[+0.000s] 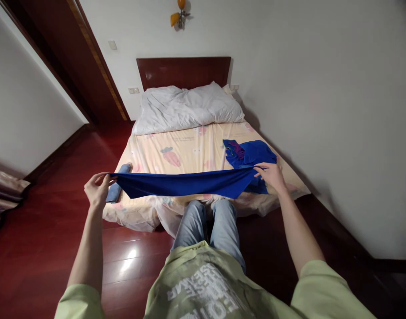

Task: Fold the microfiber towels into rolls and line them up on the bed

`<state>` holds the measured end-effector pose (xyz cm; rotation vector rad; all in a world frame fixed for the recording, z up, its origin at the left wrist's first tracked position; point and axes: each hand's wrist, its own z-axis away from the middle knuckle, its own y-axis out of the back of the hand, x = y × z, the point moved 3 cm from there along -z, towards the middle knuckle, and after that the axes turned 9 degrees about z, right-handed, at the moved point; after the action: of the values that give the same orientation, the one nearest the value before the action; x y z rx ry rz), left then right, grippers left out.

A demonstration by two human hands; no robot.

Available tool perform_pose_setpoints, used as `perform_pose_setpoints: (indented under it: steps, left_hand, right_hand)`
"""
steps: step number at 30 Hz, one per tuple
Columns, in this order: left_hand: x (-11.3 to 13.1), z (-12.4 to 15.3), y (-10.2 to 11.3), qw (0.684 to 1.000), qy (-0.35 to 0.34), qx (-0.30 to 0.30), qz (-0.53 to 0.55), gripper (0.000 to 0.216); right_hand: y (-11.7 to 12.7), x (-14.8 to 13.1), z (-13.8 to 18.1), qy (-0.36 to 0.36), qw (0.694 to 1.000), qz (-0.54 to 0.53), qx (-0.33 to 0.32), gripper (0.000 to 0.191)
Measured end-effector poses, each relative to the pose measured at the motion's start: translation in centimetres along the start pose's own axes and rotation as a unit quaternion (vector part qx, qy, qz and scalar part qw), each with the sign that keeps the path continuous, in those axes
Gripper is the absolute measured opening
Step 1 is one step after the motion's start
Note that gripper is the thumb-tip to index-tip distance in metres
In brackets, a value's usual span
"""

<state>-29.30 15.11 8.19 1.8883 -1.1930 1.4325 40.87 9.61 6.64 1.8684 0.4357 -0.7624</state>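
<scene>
A blue cloth (183,184) is stretched out level between my two hands, over the near end of the bed. My left hand (99,188) pinches its left corner, and my right hand (271,176) pinches the right one. The cloth's lower edge hangs free and sags a little. Behind my right hand lies a crumpled pile of blue cloths (258,152) with a purple patch in it. Close to my left hand, a folded or rolled greyish-blue cloth (114,192) rests at the bed's left edge, partly hidden by the hand.
The bed (146,153) has a cream sheet with carrot prints, and its near edge meets my legs. A white quilt or pillow (189,106) lies by the dark red headboard (186,71). A wall (339,110) runs along the right; a curtain (5,192) hangs at left.
</scene>
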Motion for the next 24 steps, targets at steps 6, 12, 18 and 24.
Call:
perform_pose_setpoints:
  steps: [6, 12, 18, 24]
  left_hand:
    - [2.4, 1.7, 3.8, 0.997, -0.033, -0.031, -0.066, 0.052]
    - [5.3, 2.7, 8.2, 0.984, -0.047, -0.049, -0.166, 0.051]
    - [3.6, 0.0, 8.5, 0.98, 0.013, -0.085, -0.182, 0.057]
    - [-4.0, -4.1, 5.0, 0.969, 0.119, -0.149, -0.154, 0.039]
  right_hand:
    - [1.7, -0.5, 2.1, -0.011, 0.994, -0.09, -0.066, 0.057]
    - [4.6, -2.2, 2.9, -0.02, 0.992, -0.05, -0.112, 0.056]
    - [4.2, -3.3, 0.3, -0.021, 0.99, -0.056, -0.13, 0.055]
    - [-1.7, -3.6, -5.8, -0.025, 0.977, -0.09, -0.191, 0.052]
